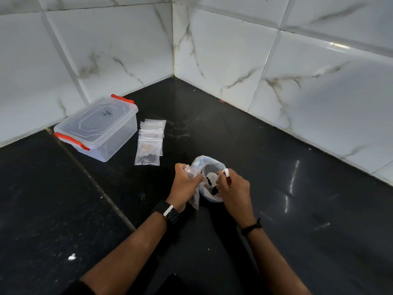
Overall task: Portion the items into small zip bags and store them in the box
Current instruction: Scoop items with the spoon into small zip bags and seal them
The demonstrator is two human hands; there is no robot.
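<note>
One clear plastic box [96, 128] with two red latches, its lid on, sits near the counter's [276, 188] left edge by the wall. Just right of the box, small zip bags [150, 143] lie overlapping in one loose stack; about five can be told apart, though the exact number is unclear. One more small zip bag [192, 188] is in the left hand [185, 184]. One larger bag [209, 179] of dark items stands mid-counter. One white spoon [212, 176] is in the right hand [234, 188]. Two hands, one watch [168, 211], one black wristband [252, 227].
</note>
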